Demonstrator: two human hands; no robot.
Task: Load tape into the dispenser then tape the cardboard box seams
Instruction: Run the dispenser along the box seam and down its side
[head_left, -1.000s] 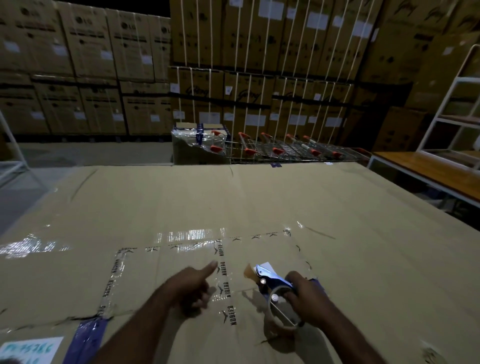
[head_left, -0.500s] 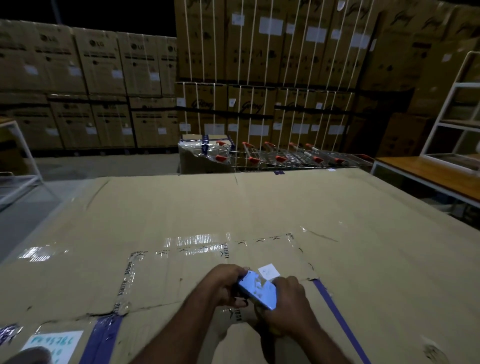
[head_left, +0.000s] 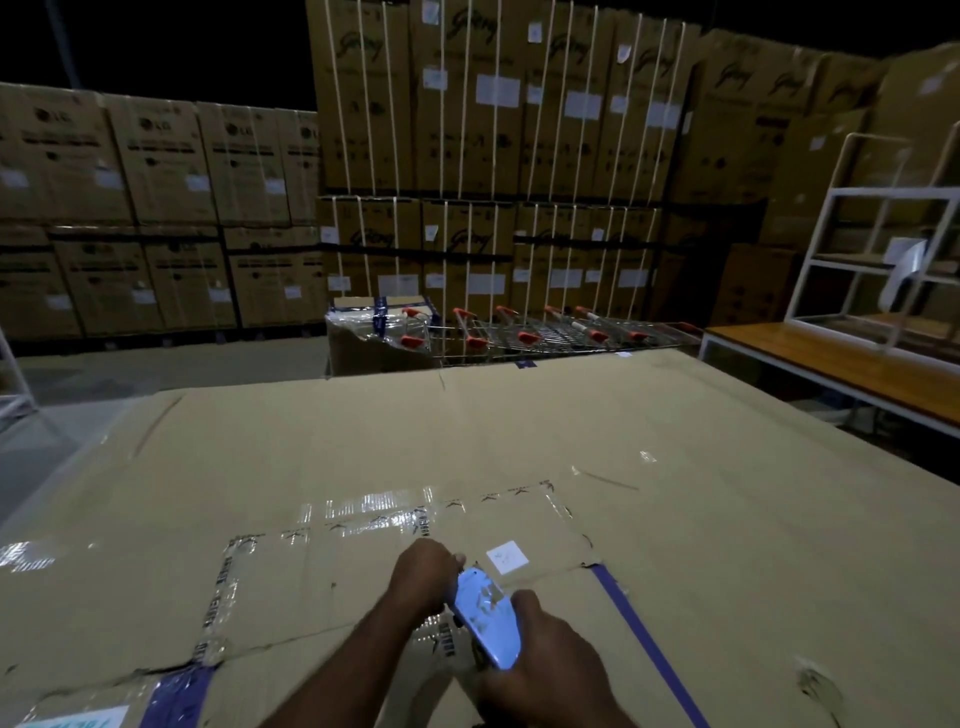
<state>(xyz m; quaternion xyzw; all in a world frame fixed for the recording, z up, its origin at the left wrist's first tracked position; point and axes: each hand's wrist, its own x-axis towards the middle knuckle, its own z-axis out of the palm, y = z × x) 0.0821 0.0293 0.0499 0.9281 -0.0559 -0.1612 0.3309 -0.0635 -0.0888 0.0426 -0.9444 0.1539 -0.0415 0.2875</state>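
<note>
A large flat cardboard box (head_left: 519, 431) fills the lower view, with clear printed tape (head_left: 374, 512) laid in strips around a patched panel. The tape dispenser (head_left: 485, 616), shiny and bluish-white, lies low on the box near the bottom centre. My right hand (head_left: 540, 654) grips its rear from below. My left hand (head_left: 423, 577) closes on its front end, fingers curled at the nose. The tape roll is hidden by my hands.
A blue tape stripe (head_left: 644, 634) runs down the box at the right and another blue strip (head_left: 179, 699) at bottom left beside a white label (head_left: 78, 719). Shopping trolleys (head_left: 524, 332) stand beyond the box. A wooden table (head_left: 841, 364) with a white rack is at the right.
My left hand left the taped seam and came onto the dispenser's front. The dispenser turned so its flat shiny side faces up. The view tilted upward.
</note>
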